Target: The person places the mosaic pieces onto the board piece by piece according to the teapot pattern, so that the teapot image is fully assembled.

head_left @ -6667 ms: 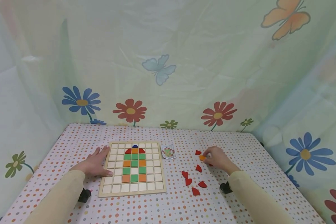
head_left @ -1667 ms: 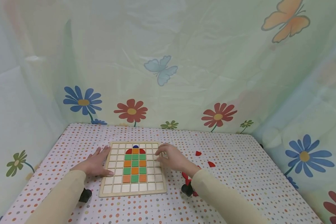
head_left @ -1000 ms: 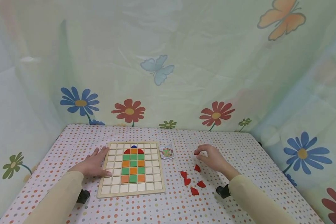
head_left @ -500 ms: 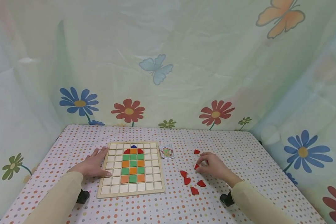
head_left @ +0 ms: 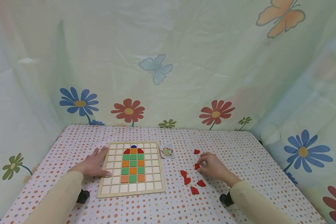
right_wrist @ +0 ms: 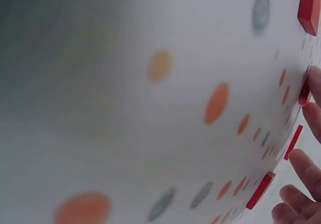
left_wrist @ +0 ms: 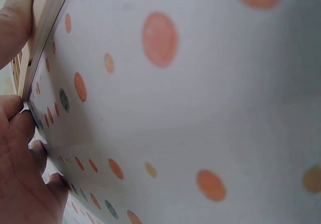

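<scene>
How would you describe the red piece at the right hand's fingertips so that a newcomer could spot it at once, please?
On the dotted table, find the wooden board, then go right, past the small picture card, to the loose red pieces. The red piece lies in front of the rearmost one; it alone sits between thumb and finger of the right hand.

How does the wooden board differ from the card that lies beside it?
The wooden board is large, while the card is small. The wooden board's pattern is made of coloured tiles, but the card's is printed. The left hand touches the wooden board; no hand touches the card. Both lie on the dotted table.
</scene>
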Demonstrator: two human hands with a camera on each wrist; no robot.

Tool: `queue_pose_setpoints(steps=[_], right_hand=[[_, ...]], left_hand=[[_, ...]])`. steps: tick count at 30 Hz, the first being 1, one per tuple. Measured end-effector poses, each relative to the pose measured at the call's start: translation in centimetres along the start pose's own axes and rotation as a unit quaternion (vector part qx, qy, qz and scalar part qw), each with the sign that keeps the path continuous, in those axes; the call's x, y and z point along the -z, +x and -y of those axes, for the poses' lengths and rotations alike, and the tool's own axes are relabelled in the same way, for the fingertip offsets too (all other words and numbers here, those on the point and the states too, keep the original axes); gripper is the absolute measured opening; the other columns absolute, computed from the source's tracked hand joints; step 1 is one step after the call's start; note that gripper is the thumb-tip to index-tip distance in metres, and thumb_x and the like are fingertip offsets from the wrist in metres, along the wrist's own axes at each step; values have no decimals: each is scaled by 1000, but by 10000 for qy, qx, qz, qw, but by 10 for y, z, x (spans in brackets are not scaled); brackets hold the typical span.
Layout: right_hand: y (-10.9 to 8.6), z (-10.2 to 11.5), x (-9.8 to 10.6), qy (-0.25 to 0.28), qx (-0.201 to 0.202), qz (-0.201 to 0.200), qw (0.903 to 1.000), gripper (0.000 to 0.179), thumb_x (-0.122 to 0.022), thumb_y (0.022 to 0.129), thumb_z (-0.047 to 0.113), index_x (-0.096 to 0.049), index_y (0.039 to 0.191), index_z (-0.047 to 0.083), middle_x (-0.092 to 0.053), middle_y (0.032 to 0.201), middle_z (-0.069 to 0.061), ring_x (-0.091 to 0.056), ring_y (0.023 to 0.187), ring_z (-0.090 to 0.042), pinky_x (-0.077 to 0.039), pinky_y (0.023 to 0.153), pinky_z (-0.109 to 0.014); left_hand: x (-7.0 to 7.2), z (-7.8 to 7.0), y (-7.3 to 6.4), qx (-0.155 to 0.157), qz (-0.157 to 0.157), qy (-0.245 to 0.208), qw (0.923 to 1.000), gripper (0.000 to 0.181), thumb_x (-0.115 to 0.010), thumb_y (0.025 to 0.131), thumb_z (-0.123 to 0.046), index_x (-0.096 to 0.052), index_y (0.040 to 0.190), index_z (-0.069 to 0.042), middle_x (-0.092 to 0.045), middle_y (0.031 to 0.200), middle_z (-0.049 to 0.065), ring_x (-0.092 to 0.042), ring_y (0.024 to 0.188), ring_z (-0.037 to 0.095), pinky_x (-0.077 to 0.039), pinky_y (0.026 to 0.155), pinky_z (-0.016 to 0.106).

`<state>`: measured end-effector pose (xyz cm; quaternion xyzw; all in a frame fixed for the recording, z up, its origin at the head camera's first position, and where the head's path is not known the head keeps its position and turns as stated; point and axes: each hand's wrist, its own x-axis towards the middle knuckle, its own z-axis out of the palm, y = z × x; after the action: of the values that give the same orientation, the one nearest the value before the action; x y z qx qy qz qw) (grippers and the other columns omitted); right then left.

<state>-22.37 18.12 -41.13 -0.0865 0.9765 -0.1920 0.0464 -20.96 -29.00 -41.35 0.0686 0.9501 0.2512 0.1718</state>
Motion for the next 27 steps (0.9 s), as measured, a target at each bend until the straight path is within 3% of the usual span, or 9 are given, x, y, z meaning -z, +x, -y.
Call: queue_pose_setpoints(steps=[17, 27], right_hand=[[1, 12, 2, -86, 47, -99, 9999, 8, -83, 83, 11, -76, 85, 8, -63, 132, -23, -58, 127, -44, -50, 107, -58], [13, 28, 4, 82, 203, -139, 9997, 9, -84, 84, 13, -77, 89, 8, -61, 138, -24, -55, 132, -45, -49, 109, -59]], left_hand=[[1, 0, 0, -62, -13, 20, 10000, 117, -86, 80, -38, -14, 158, 11, -9, 166, 34, -1, 153, 56, -8, 124, 72], [0, -1, -1, 4, -18, -15, 10000, 118, -86, 80, -38, -14, 159, 10, -8, 166, 34, 0, 154, 56, -7, 124, 71]])
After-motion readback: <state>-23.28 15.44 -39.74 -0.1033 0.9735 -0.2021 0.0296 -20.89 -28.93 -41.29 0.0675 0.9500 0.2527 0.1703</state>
